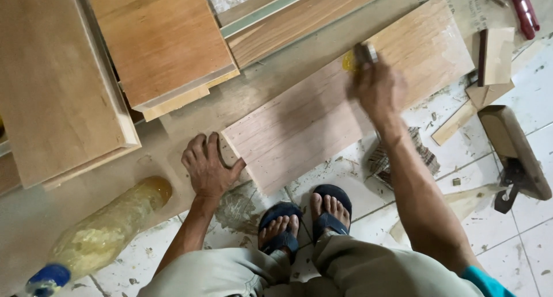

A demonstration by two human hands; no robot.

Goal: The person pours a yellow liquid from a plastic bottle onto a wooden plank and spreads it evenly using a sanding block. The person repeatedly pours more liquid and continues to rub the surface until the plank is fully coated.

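Head view, looking down past bent knees and two feet in dark sandals (305, 219): a person crouches on a tiled floor (518, 239) over a pale plywood panel (299, 130). Nearest the body, the left hand (208, 167) lies flat with fingers spread, its thumb against the panel's near corner, pinning the board. Further out, the right hand (377, 90), blurred in motion, is closed around a small brush (362, 54) with a metal ferrule and a yellow smear at its tip, working on the panel's far half. Judged from this, the stroke goes best with the left palm bearing down firmly so the board cannot slide, and with even passes carried right to the edges. Left of the bracing hand lies a plastic bottle (98, 233) of yellowish liquid with a blue cap. Right of the brush hand sit wood offcuts (489, 72) and a dark-handled tool (512, 159); a red-handled tool (524, 9) lies beyond. Stacked wooden boards (161, 44) fill the far side. Chips and dried smears litter the white tiles.
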